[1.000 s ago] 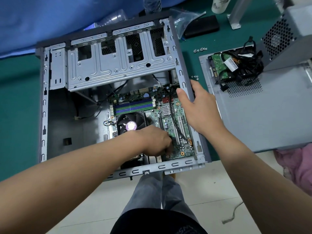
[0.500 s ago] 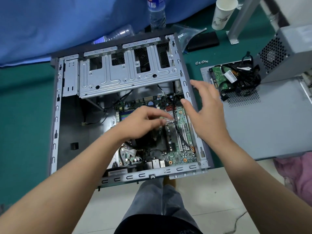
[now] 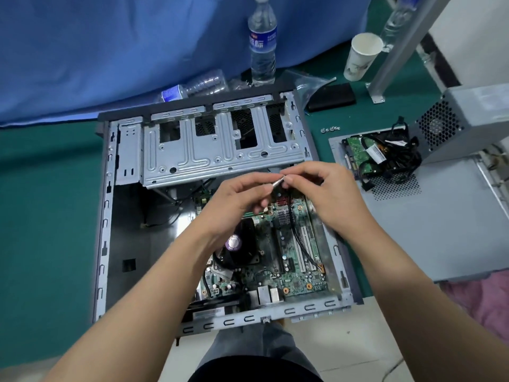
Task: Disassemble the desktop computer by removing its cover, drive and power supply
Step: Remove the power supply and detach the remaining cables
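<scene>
An open grey metal desktop computer case (image 3: 110, 216) lies on its side on a dark green table mat (image 3: 41, 216), its near edge overhanging the table above the person's legs. Inside it, the green motherboard (image 3: 297, 271) fills the near right part, with a black round cooler fan (image 3: 242, 246) towards its left, and a silver stamped-metal drive cage (image 3: 220, 153) spans the far end.

Both hands meet above the far part of the motherboard, just near of the drive cage. The left hand (image 3: 237, 199) has its fingers curled, thumb and forefinger pinching one end of a small slim silvery metal piece (image 3: 278, 183). The right hand (image 3: 327, 194) pinches the other end with its fingertips, the other fingers loosely bent. What the piece is cannot be told; it is held in the air, clear of the board.

To the right of the case, the flat grey removed side cover (image 3: 440, 230) lies on the mat. On its far end rest a drive with a green circuit board (image 3: 358, 153) facing up and a tangle of black cables (image 3: 396, 155), and just right of these the grey boxy power supply with a honeycomb vent (image 3: 462, 119).

Beyond the case stand a clear plastic water bottle with a blue label (image 3: 262, 42) and a white paper cup (image 3: 360, 56), in front of a blue cloth (image 3: 110, 51).
</scene>
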{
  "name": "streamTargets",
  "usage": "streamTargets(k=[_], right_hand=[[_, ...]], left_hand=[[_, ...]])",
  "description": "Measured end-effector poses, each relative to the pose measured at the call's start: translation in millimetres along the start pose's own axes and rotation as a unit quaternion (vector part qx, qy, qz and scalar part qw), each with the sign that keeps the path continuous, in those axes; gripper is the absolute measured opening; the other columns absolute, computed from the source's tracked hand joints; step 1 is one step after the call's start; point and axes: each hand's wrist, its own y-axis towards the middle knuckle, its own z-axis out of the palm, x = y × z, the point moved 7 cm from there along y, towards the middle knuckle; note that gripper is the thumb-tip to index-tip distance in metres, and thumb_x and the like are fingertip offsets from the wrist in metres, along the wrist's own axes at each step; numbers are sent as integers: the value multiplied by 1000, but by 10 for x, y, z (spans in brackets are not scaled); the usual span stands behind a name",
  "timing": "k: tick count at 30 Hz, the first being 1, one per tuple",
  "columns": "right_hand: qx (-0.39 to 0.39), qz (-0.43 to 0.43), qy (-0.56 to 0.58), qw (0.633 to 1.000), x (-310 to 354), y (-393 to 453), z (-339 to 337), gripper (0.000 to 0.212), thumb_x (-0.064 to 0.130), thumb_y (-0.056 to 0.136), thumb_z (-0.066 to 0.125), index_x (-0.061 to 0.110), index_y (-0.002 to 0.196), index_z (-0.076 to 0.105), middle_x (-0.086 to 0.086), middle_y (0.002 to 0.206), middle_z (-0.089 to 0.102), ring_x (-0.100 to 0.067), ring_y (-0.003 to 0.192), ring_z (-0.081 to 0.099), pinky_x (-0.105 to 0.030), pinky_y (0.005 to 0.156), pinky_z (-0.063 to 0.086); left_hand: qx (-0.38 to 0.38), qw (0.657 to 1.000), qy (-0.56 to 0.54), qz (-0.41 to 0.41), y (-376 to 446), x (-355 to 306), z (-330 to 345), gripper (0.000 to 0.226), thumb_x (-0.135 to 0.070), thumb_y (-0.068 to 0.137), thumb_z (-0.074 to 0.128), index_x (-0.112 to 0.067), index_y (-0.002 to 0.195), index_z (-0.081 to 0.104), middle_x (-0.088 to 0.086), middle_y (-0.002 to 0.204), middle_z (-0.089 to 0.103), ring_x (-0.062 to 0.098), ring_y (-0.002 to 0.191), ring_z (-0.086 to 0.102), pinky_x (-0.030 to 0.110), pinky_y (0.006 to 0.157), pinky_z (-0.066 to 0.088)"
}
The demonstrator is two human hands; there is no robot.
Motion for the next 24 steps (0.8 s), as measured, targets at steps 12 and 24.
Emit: streamTargets(k=[12,24], right_hand=[[-152,54,-22,987,-423,257,-569,15,7,83,68,22,87,72,7,80,68,-3,67,59,-13,67,47],[-96,149,-171,969,-1532,559,-546,17,-6,84,54,2,87,68,-14,85,69,-19,74,58,-26,72,49]], left_hand=[[-38,996,17,-84,15,303,-162,37,0,96,44,-22,121,59,2,77,68,7,55,48,19,51,41],[-193,978,-26,-75,-19,635,-78,17,1,93,54,-10,98,65,5,85,73,11,55,54,20,49,44]])
